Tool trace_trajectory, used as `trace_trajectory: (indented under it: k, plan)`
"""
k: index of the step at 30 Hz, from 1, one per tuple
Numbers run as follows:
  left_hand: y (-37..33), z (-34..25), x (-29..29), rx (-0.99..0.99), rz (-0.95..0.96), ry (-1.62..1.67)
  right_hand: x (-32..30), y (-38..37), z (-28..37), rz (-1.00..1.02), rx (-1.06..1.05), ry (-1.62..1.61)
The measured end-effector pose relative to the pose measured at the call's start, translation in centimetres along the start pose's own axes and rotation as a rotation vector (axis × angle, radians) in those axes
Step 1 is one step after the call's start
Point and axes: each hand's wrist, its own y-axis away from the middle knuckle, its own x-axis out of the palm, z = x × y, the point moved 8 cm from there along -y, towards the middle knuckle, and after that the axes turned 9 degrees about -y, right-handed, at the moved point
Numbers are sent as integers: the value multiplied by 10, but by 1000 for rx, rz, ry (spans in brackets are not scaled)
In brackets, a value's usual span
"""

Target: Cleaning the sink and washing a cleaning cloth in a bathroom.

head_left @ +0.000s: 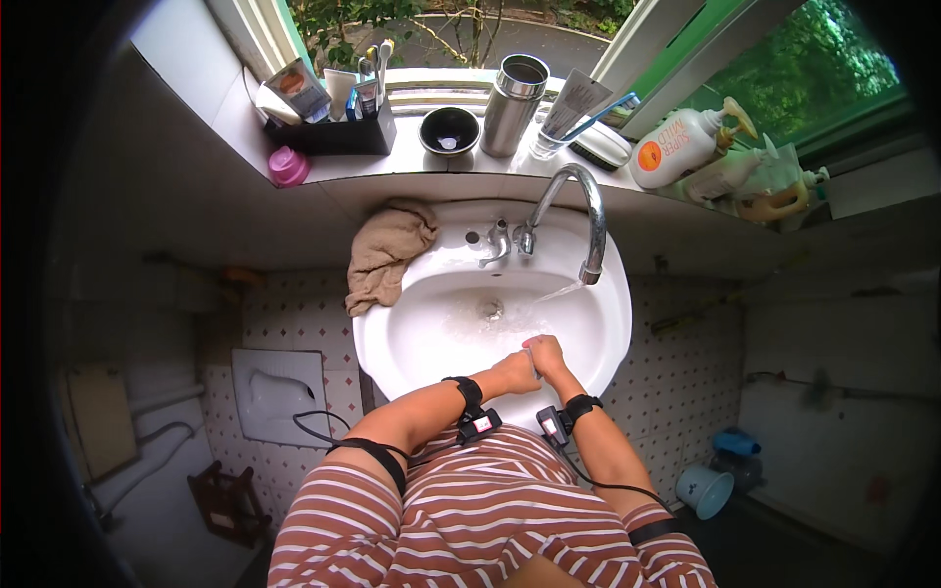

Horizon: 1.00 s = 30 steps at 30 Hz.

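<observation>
Both of my hands are closed and pressed together over the front part of the white sink. My left hand is a fist with its knuckles against my right hand, whose fingers curl inward. A small pale sliver shows between them, too little to name. From the curved chrome faucet a stream of water falls into the basin, to the far side of my hands. Water swirls about the drain. Beside the faucet's base is a metal handle.
A brown cloth hangs over the sink's left rim. Along the window ledge stand a black toiletry box, a black bowl, a steel flask, a scrub brush and several pump bottles. Below are a squat toilet and a bucket.
</observation>
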Motion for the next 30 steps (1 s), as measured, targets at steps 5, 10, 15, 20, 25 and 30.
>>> trace_trajectory:
  k: [5, 10, 15, 20, 25, 30]
  plan:
    - [14, 11, -65, 43, -2, -102, -47, 18, 16, -172, -52, 19]
    - [35, 27, -199, -200, -728, 504, -105, 26, -37, -320, 14, -459]
    - [18, 28, -226, -132, -775, 313, -109, 49, -11, -319, -155, -459]
    - [4, 32, -217, -47, -729, 491, -108, 76, 11, -425, -376, -267]
    - [8, -18, -227, 13, -588, 76, -97, 94, 41, -415, -758, 97]
    - [11, 2, -224, 108, -629, 238, -87, 93, 42, -313, -766, 200]
